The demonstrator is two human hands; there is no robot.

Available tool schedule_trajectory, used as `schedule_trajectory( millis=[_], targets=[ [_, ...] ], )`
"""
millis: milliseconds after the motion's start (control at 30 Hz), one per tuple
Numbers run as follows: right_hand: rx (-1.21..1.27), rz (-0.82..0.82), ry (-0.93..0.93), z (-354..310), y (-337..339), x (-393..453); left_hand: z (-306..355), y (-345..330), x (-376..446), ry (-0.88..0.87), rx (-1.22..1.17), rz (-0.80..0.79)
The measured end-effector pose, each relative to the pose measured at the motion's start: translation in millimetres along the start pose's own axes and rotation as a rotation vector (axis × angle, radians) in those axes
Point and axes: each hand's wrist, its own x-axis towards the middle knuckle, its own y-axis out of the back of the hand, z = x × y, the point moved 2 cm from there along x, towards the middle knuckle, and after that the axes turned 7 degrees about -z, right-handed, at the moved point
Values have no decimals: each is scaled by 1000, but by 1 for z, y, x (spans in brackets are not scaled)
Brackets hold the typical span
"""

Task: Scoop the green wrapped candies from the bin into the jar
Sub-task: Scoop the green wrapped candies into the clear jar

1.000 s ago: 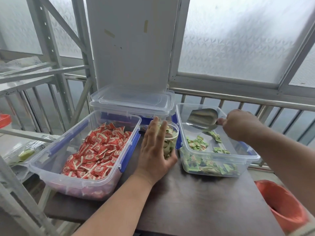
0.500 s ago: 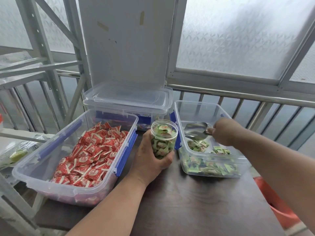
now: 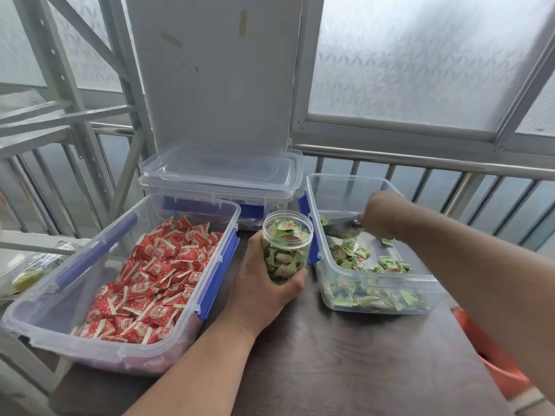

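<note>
A clear round jar (image 3: 286, 244), nearly full of green wrapped candies, stands upright on the dark table between two bins. My left hand (image 3: 264, 283) is wrapped around its lower half. To its right is a clear bin (image 3: 375, 298) with green wrapped candies (image 3: 354, 256) spread over its bottom. My right hand (image 3: 378, 217) reaches into that bin and grips the handle of a metal scoop (image 3: 342, 229), whose bowl is down among the candies at the bin's left side.
A larger clear bin (image 3: 60, 334) with blue clips holds red wrapped candies on the left. A lidded container (image 3: 222, 175) sits behind the jar against a white board. An orange bucket (image 3: 498, 370) stands off the table's right edge. Metal railing runs behind.
My left hand has closed around the jar after resting flat in front of it. My right hand has brought the scoop down from above the bin into the green candies.
</note>
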Motion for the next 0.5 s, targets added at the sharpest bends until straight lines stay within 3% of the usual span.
schedule_trajectory(
  millis=[200, 500],
  targets=[
    [-41, 96, 34, -9, -26, 30, 1, 1, 2, -17, 27, 6],
    [10, 3, 47, -5, -58, 58, -5, 0, 5, -31, 52, 16]
  ],
)
